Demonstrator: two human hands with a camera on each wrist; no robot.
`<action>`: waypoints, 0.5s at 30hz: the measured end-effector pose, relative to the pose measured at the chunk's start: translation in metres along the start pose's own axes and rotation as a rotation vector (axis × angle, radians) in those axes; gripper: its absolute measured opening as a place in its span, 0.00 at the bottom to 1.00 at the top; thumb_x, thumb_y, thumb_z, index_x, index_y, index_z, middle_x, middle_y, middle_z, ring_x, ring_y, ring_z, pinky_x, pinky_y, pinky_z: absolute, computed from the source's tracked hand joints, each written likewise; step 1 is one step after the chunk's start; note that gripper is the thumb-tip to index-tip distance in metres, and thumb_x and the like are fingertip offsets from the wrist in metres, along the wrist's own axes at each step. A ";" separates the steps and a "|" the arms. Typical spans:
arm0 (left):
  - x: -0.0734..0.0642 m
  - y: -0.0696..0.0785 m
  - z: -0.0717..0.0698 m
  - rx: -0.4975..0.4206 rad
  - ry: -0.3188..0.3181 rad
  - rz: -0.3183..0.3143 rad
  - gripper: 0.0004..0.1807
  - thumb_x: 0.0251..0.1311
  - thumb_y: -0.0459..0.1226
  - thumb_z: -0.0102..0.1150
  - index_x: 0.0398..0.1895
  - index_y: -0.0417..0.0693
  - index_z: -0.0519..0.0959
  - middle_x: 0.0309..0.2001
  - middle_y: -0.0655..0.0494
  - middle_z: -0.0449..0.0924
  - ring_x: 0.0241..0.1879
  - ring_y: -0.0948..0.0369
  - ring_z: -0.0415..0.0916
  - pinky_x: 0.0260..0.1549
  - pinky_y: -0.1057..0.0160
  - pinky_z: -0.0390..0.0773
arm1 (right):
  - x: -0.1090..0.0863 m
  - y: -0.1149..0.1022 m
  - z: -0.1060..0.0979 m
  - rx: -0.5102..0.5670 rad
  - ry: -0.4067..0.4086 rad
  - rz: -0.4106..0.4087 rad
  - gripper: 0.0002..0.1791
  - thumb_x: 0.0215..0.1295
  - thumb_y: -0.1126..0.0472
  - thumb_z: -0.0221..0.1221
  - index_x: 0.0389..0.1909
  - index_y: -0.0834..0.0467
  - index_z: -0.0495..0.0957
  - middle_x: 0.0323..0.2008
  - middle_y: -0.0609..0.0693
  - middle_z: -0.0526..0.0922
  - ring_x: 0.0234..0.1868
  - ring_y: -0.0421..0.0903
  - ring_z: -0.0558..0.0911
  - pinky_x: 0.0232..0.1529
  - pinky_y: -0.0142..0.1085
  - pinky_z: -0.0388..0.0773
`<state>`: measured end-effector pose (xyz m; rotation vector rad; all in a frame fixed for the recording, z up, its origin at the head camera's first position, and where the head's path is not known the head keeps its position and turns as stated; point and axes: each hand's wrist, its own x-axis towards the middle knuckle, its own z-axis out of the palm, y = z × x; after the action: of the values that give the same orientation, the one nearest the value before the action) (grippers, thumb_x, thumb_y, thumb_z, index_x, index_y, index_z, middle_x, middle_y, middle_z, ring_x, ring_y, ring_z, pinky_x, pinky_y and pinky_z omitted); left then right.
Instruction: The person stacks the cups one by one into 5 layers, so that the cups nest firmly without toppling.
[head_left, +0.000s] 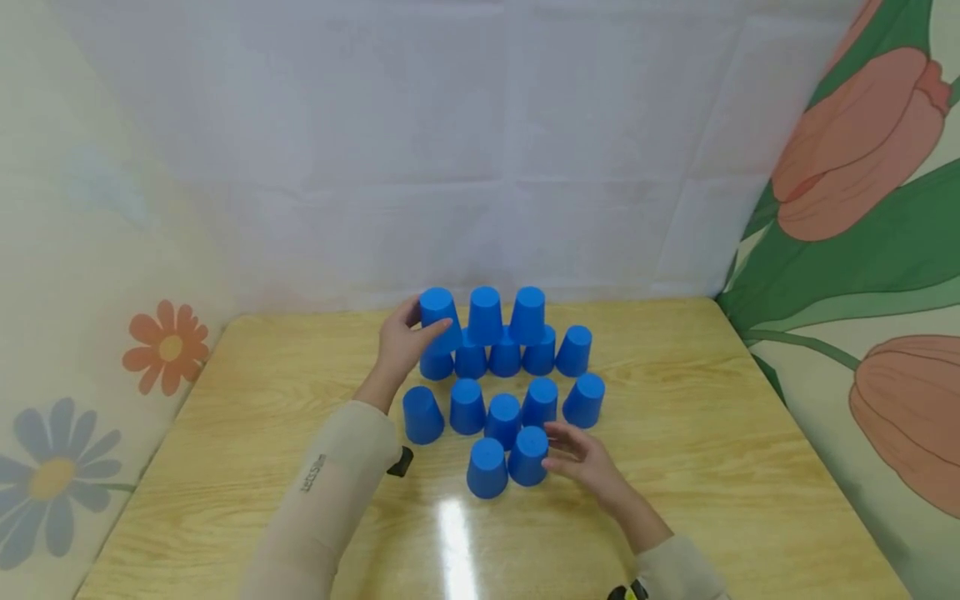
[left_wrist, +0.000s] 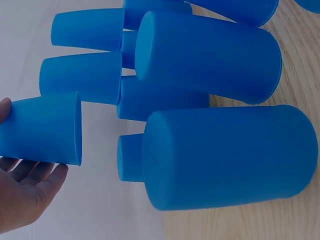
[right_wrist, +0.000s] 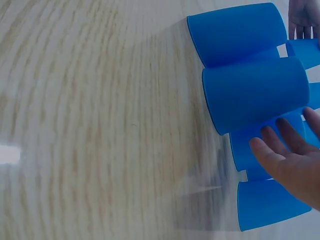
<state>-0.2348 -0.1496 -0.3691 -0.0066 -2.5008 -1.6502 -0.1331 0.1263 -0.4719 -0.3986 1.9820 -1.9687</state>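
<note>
My left hand (head_left: 401, 343) holds an upside-down blue cup (head_left: 437, 305) between thumb and fingers, above the left end of the back row. In the left wrist view a gap shows between this held cup (left_wrist: 42, 131) and the cup below it (left_wrist: 131, 157). Two more upside-down cups stand on the back row to its right, a middle one (head_left: 485, 315) and a right one (head_left: 528, 315). My right hand (head_left: 588, 462) is beside the front right cup (head_left: 528, 457), and in the right wrist view its fingers (right_wrist: 272, 150) are spread and grip nothing.
Several blue cups stand upside down in a back row (head_left: 573, 352) and a middle group (head_left: 423, 415). Another cup (head_left: 487, 469) sits front left, close beside the front right one. The wooden table (head_left: 285, 375) meets a white cloth backdrop (head_left: 375, 225) behind the cups.
</note>
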 end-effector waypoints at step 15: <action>0.024 -0.016 0.016 -0.013 0.071 -0.070 0.32 0.51 0.44 0.58 0.59 0.44 0.62 0.57 0.47 0.62 0.57 0.53 0.58 0.53 0.55 0.59 | 0.002 0.010 0.009 -0.019 0.038 0.018 0.30 0.54 0.63 0.58 0.58 0.62 0.60 0.57 0.58 0.63 0.56 0.56 0.63 0.53 0.49 0.61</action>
<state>-0.2618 -0.1433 -0.3874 0.1372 -2.4637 -1.6622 -0.1309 0.1173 -0.4817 -0.3487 2.0216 -1.9624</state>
